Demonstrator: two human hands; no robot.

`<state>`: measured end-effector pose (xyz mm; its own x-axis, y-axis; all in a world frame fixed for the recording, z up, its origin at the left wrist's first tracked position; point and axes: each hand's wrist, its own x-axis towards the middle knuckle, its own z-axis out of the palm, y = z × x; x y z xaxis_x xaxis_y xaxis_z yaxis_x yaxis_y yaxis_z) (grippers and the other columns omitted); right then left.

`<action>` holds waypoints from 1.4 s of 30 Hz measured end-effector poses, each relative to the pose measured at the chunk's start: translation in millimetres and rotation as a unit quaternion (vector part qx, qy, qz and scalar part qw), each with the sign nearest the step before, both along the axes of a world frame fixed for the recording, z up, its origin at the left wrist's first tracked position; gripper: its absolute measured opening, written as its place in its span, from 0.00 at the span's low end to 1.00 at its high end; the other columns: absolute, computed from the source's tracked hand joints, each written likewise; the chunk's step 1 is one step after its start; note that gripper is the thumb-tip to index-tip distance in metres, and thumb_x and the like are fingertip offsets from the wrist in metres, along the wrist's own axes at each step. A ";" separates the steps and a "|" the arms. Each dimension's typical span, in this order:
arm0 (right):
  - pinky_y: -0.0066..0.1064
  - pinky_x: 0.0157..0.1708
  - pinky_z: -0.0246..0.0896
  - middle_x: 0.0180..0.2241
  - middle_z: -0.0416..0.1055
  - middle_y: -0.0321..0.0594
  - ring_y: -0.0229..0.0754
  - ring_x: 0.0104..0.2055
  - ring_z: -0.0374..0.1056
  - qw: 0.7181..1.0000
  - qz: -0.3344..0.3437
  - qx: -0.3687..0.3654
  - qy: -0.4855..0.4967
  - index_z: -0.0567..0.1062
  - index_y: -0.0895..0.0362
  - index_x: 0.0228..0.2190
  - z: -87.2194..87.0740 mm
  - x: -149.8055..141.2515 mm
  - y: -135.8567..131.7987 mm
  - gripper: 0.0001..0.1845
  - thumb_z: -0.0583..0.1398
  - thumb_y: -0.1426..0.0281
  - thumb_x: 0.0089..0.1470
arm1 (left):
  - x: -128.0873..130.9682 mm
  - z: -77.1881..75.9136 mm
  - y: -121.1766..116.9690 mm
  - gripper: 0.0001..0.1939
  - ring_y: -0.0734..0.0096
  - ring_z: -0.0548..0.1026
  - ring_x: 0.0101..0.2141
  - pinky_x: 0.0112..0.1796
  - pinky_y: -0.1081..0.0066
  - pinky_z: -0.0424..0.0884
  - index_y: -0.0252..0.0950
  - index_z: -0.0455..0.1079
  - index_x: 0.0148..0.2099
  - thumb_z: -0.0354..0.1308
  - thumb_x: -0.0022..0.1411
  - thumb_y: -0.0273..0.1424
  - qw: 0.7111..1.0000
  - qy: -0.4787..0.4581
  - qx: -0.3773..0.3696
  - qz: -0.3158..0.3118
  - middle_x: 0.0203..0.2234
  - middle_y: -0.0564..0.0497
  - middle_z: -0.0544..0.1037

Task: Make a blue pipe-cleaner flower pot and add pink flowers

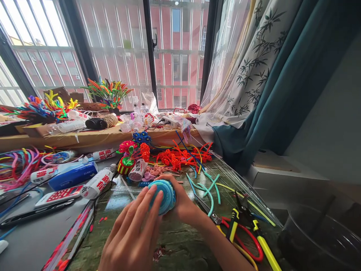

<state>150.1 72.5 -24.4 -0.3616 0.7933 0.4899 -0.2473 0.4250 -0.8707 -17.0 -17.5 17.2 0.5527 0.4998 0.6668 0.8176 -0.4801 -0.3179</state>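
Observation:
Between my hands is a round, light-blue pipe-cleaner coil [163, 201], wound in rings with a fluffy rim, its flat spiral face turned towards me. My right hand [183, 201] curls round its far and right sides, with some fingers hidden behind it. From the lower left, my left hand [135, 226] lays its fingers over the near face and edge of the coil, pressing on it; its thumb is not clearly visible. Loose turquoise pipe cleaners [207, 188] lie to the right of the hands on the dark green tabletop [175, 248].
Yellow-handled pliers [263, 248] and red-handled scissors [258, 256] lie at the right, beside a clear tub [318, 237]. Red pipe-cleaner flowers [175, 160], a striped pot [126, 165], a plastic bottle [98, 182] and a calculator [59, 195] lie beyond and left.

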 end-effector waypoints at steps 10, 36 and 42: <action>0.33 0.43 0.67 0.43 0.70 0.35 0.44 0.42 0.71 0.994 0.038 -0.097 0.023 0.66 0.49 0.47 5.2 -2.8 -4.6 0.46 0.77 0.72 0.24 | 0.8 -13.5 7.7 0.29 0.57 0.63 0.64 0.67 0.62 0.47 0.25 0.57 0.68 0.54 0.66 0.26 0.997 0.067 0.036 -0.016 0.65 0.37 0.64; 0.34 0.46 0.67 0.44 0.73 0.35 0.46 0.46 0.70 0.997 -0.001 -0.070 -0.018 0.67 0.50 0.49 21.6 0.6 -14.6 0.43 0.76 0.71 0.29 | -5.3 -11.7 2.6 0.30 0.63 0.50 0.69 0.69 0.62 0.39 0.29 0.55 0.69 0.52 0.67 0.28 0.999 -0.051 0.002 -0.003 0.65 0.45 0.64; 0.31 0.41 0.67 0.39 0.75 0.32 0.42 0.40 0.71 0.982 0.008 -0.189 -0.006 0.71 0.52 0.45 -2.1 9.2 -46.7 0.33 0.74 0.71 0.34 | -10.8 -26.3 -6.5 0.32 0.75 0.53 0.68 0.68 0.71 0.45 0.36 0.52 0.71 0.51 0.66 0.22 0.981 -0.187 -0.022 -0.039 0.66 0.52 0.62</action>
<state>159.3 25.9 -26.5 -0.3804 0.9114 0.1568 -0.2394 0.0668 -0.9686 -27.8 -24.0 -9.1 0.3103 0.4987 0.8093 0.8338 -0.5518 0.0204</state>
